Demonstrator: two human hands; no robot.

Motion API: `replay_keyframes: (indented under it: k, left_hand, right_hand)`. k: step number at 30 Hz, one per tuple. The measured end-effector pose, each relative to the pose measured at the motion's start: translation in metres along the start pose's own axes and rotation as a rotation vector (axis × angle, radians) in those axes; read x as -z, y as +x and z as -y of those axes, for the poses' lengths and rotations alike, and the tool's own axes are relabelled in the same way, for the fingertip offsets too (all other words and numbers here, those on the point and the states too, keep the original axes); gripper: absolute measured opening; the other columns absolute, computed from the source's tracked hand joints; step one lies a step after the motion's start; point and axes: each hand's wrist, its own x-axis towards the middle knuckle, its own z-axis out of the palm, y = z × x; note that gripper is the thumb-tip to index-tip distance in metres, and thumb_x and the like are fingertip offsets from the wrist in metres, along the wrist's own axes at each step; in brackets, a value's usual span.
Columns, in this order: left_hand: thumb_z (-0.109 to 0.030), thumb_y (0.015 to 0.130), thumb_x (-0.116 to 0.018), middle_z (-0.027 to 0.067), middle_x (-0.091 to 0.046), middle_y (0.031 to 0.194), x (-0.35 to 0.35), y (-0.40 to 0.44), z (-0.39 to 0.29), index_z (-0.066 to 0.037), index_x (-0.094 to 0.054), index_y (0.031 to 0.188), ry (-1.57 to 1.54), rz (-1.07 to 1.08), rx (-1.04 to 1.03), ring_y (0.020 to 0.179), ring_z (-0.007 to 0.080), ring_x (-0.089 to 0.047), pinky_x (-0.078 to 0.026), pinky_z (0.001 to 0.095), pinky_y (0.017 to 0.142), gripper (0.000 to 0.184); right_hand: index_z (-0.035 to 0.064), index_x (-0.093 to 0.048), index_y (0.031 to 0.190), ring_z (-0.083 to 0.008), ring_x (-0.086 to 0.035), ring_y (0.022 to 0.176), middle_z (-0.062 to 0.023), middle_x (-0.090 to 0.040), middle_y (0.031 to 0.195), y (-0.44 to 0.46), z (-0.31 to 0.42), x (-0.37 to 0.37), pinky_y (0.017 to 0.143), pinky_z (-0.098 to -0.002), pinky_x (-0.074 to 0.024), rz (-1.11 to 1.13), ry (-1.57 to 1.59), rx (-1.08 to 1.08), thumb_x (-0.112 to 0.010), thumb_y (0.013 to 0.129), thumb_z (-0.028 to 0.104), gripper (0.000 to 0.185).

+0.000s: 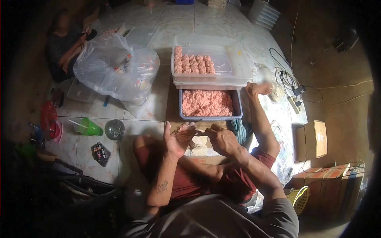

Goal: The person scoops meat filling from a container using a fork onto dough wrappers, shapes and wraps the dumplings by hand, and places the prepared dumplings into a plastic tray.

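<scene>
My left hand (pixel 176 144) is palm up, cupping a thin wrapper with pink mince (pixel 185 135) on its fingers; the wrapper's edges are hard to make out. In my right hand (pixel 223 141) is a dark fork (pixel 199 133), its tines close to the mince. Below and between both hands sits a pile of pale round dough wrappers (pixel 199 151), partly hidden. Just beyond stands a blue-grey tub (pixel 210 118) full of pink minced filling (pixel 206 102). Behind it, a clear plastic box (pixel 234 75) contains rows of filled pieces (pixel 194 64) on its left side.
To the left are a large plastic bag (pixel 103 75), a green cup (pixel 91 127), a glass ashtray (pixel 114 129) and a small black item (pixel 100 154). Another person (pixel 65 43) sits at the far left. Cables (pixel 287 79) and cardboard boxes (pixel 313 139) are on the right.
</scene>
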Motion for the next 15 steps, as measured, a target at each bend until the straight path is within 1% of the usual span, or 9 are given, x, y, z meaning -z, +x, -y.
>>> replay_keyframes:
  k: [2,3,6,7,8,10,11,14,15]
  left_hand:
    - [-0.070,0.095,-0.044,0.0228,-0.063,0.133,0.004,-0.004,0.006,0.007,-0.055,0.133,-0.021,-0.048,-0.027,0.122,0.0360,-0.060,-0.041,0.0465,0.112,0.086]
    - [-0.070,0.095,-0.044,0.0228,-0.063,0.133,0.003,-0.004,0.010,0.007,-0.055,0.133,-0.019,-0.049,-0.020,0.122,0.0360,-0.060,-0.041,0.0465,0.112,0.086]
    - [-0.072,0.094,-0.043,0.0247,-0.055,0.141,-0.006,0.003,0.016,0.007,-0.047,0.141,0.011,-0.141,-0.157,0.128,0.0353,-0.055,-0.039,0.0461,0.114,0.092]
    - [-0.073,0.092,-0.044,0.0244,-0.056,0.138,-0.001,0.007,0.022,0.008,-0.048,0.138,0.071,-0.156,-0.244,0.127,0.0358,-0.055,-0.041,0.0479,0.112,0.093]
    - [-0.073,0.092,-0.044,0.0244,-0.056,0.138,-0.006,0.007,0.022,0.008,-0.048,0.138,0.083,-0.158,-0.234,0.127,0.0358,-0.055,-0.041,0.0479,0.112,0.093]
    - [-0.073,0.093,-0.042,0.0237,-0.058,0.133,-0.016,0.005,0.028,0.008,-0.047,0.136,0.100,-0.127,-0.153,0.122,0.0371,-0.057,-0.043,0.0503,0.109,0.092]
    - [-0.073,0.093,-0.042,0.0232,-0.059,0.129,0.001,0.011,0.026,0.008,-0.048,0.135,0.016,-0.130,-0.142,0.119,0.0373,-0.058,-0.046,0.0513,0.106,0.091]
    - [-0.072,0.093,-0.043,0.0240,-0.059,0.130,0.020,0.009,0.018,0.008,-0.046,0.137,0.061,-0.152,-0.142,0.120,0.0377,-0.057,-0.046,0.0511,0.106,0.092]
    - [-0.071,0.094,-0.044,0.0247,-0.059,0.131,0.012,0.005,0.019,0.008,-0.045,0.139,0.063,-0.164,-0.054,0.121,0.0387,-0.058,-0.046,0.0509,0.107,0.092]
  right_hand:
    - [0.0087,-0.063,0.124,-0.0446,-0.065,0.084,-0.0225,-0.065,0.104,-0.008,0.004,-0.009,0.071,-0.0497,-0.0549,-0.164,0.171,-0.046,-0.053,0.089,0.009,0.036]
    - [0.0087,-0.063,0.124,-0.0446,-0.065,0.084,-0.0225,-0.065,0.104,-0.012,0.005,-0.012,0.071,-0.0497,-0.0549,-0.167,0.171,-0.052,-0.053,0.089,0.009,0.036]
    - [0.0051,-0.064,0.117,-0.0471,-0.065,0.084,-0.0275,-0.064,0.107,-0.015,0.014,-0.018,0.071,-0.0521,-0.0532,-0.130,0.127,-0.224,-0.052,0.089,0.004,0.030]
    - [0.0038,-0.064,0.115,-0.0483,-0.064,0.085,-0.0296,-0.064,0.106,-0.015,0.019,-0.021,0.072,-0.0540,-0.0521,-0.225,0.173,-0.179,-0.050,0.090,0.003,0.029]
    - [0.0038,-0.064,0.115,-0.0483,-0.064,0.085,-0.0296,-0.064,0.106,-0.016,0.024,-0.033,0.072,-0.0540,-0.0521,-0.236,0.180,-0.188,-0.050,0.090,0.003,0.029]
    - [0.0027,-0.065,0.111,-0.0476,-0.064,0.086,-0.0291,-0.065,0.101,-0.021,0.027,-0.054,0.072,-0.0546,-0.0516,-0.270,0.377,-0.217,-0.049,0.090,0.003,0.026]
    - [-0.0011,-0.067,0.110,-0.0449,-0.063,0.091,-0.0231,-0.064,0.096,-0.025,0.024,-0.053,0.078,-0.0498,-0.0509,-0.194,0.339,-0.230,-0.053,0.091,0.001,0.024]
    - [0.0011,-0.067,0.111,-0.0441,-0.063,0.089,-0.0218,-0.064,0.096,-0.028,0.040,-0.007,0.076,-0.0494,-0.0511,-0.208,0.289,-0.226,-0.053,0.091,0.001,0.024]
    - [0.0036,-0.068,0.111,-0.0428,-0.064,0.089,-0.0206,-0.064,0.097,-0.028,0.042,-0.001,0.075,-0.0484,-0.0527,-0.240,0.312,-0.196,-0.054,0.091,0.002,0.024]
